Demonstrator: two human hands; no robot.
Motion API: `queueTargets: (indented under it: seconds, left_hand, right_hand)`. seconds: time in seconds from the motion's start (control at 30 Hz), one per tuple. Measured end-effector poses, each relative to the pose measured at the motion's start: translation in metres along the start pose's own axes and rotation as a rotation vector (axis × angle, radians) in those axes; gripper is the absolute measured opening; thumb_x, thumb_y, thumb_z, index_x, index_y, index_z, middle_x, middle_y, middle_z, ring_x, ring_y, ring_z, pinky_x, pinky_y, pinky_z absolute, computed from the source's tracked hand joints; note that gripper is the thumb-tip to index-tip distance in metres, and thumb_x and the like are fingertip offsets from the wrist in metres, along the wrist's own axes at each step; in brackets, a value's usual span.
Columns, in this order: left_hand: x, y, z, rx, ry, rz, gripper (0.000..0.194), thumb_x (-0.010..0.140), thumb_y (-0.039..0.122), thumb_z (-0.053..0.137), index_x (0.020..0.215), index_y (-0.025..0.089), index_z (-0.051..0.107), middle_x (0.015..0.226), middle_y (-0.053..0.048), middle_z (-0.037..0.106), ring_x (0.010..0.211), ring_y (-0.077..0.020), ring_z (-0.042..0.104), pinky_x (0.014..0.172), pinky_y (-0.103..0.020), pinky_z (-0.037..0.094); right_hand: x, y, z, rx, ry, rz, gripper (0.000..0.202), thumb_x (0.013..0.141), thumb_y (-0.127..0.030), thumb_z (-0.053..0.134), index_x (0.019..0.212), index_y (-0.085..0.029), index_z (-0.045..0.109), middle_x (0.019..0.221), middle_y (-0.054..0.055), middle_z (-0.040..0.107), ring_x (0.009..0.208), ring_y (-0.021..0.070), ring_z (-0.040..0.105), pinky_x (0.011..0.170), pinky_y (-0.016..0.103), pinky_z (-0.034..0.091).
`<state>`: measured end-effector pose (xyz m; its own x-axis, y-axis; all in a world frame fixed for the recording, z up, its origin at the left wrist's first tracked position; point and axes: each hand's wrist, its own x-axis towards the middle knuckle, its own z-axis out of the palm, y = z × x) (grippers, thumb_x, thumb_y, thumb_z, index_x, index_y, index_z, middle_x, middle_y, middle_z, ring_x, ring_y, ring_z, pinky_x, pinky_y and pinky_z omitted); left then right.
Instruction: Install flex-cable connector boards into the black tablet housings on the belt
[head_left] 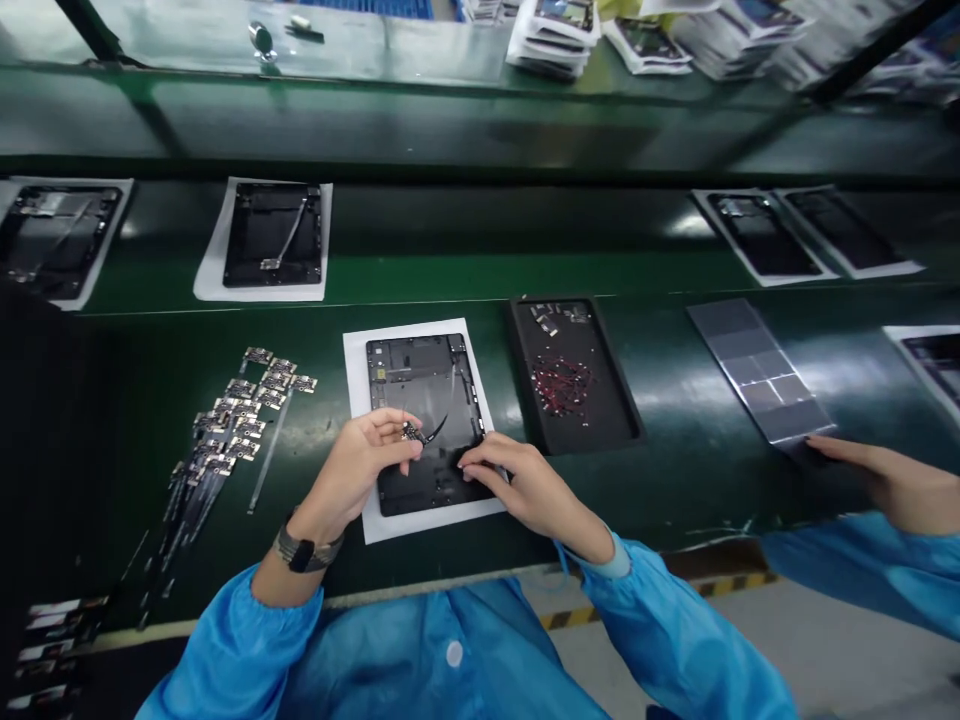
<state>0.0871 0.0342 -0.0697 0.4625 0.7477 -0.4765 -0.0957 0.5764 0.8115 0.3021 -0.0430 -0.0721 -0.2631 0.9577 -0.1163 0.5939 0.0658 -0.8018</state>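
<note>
My left hand (373, 447) pinches a small circuit board with a dark curved flex cable (435, 430) between thumb and fingers. It is above a black tablet housing (409, 485), which lies open side up on a white sheet (375, 530). My right hand (525, 485) is at the lower right part of the housing. Its thumb and fingers are pinched together at the housing's surface. Whatever may be between those fingertips is too small to make out.
Left lies a pile of small boards with ribbon cables (229, 425). Right stands a black tray (592, 430) with red-wired parts (561, 385). Beyond it, a co-worker's hand (900, 480) touches a clear-film-like panel (765, 370). More tablet housings (274, 235) line the far strip.
</note>
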Motion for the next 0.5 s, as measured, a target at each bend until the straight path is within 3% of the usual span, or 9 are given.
queueTargets:
  seconds: [0.17, 0.5]
  left_hand:
    - [-0.003, -0.004, 0.005, 0.078, -0.029, -0.065, 0.021, 0.063, 0.018, 0.079, 0.077, 0.014, 0.064, 0.068, 0.000, 0.066, 0.055, -0.0100, 0.059, 0.057, -0.022, 0.044]
    - [-0.007, -0.012, 0.023, 0.173, -0.007, -0.131, 0.018, 0.062, 0.021, 0.077, 0.068, 0.013, 0.062, 0.059, 0.000, 0.065, 0.046, -0.0082, 0.052, 0.046, -0.021, 0.041]
  right_hand:
    - [0.008, -0.004, -0.008, 0.109, -0.049, 0.030, 0.016, 0.093, -0.027, 0.060, 0.086, -0.018, 0.072, 0.078, 0.005, 0.068, 0.074, 0.0173, 0.059, 0.069, 0.030, 0.047]
    - [0.008, -0.007, -0.005, 0.290, -0.057, 0.081, 0.011, 0.085, -0.023, 0.067, 0.078, -0.019, 0.075, 0.077, 0.004, 0.072, 0.077, 0.0178, 0.059, 0.073, 0.032, 0.046]
